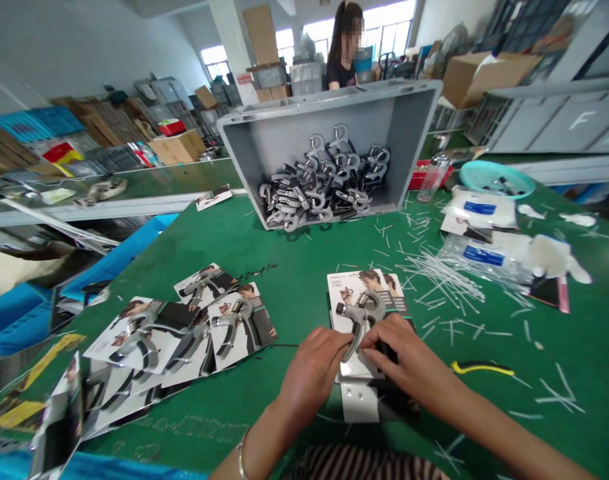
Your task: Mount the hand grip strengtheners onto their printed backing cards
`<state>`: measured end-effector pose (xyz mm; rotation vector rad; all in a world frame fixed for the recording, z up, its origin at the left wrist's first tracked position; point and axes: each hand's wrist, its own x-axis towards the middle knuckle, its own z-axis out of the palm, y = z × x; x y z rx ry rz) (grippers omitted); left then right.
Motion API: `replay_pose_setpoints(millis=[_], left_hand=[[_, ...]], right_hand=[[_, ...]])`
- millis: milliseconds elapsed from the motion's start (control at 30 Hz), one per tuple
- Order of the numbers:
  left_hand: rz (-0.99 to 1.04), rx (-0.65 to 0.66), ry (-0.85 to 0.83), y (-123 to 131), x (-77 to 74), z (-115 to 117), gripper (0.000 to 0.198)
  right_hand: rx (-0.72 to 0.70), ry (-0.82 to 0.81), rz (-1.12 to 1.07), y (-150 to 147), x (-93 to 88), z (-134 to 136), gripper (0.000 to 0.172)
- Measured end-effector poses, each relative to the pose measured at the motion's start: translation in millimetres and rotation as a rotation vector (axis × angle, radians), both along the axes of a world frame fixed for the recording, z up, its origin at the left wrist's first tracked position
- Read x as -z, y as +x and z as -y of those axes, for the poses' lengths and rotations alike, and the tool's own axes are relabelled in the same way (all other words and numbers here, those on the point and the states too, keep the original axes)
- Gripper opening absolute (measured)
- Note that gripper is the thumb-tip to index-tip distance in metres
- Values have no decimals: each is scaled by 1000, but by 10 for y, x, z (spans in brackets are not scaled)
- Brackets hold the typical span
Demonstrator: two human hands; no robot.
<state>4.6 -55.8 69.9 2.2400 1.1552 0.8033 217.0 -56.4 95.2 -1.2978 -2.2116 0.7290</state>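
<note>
A grey and black hand grip strengthener (357, 320) with a metal spring lies on a printed backing card (339, 283), which tops a small stack of such cards. My left hand (314, 363) has its fingers closed on the lower end of the strengthener's left handle. Close beside it, my right hand (402, 347) is closed in a pinch at the card, between the handles. Whatever its fingertips hold is too small and hidden to make out. A card with a punched flap (360, 403) sticks out below the stack.
Behind stands a tipped grey crate (329, 100) with several hand grip strengtheners. Carded strengtheners (242, 323) pile up at left. White cable ties (449, 277) scatter at right, near yellow-handled cutters (482, 368), plastic bags (484, 253) and a turquoise basin (497, 177). A person (342, 53) is beyond.
</note>
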Motion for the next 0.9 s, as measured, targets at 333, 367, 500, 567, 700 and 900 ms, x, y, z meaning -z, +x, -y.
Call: replay_pose_setpoints(millis=[333, 367, 500, 567, 700, 900], left_hand=[[345, -95, -268, 93, 40, -27, 8], [358, -103, -290, 91, 41, -29, 8], [413, -121, -378, 118, 49, -30, 7], [440, -141, -419, 137, 55, -28, 7], [516, -175, -522, 161, 77, -17, 7], [521, -179, -566, 181, 117, -4, 10]], right_hand=[[-177, 64, 124, 106, 23, 48, 9], [-170, 69, 88, 106, 36, 39, 10], [-39, 122, -109, 64, 130, 0, 14], [38, 114, -152, 43, 166, -7, 12], [113, 88, -107, 70, 156, -10, 8], [-5, 197, 142, 147, 48, -15, 17]])
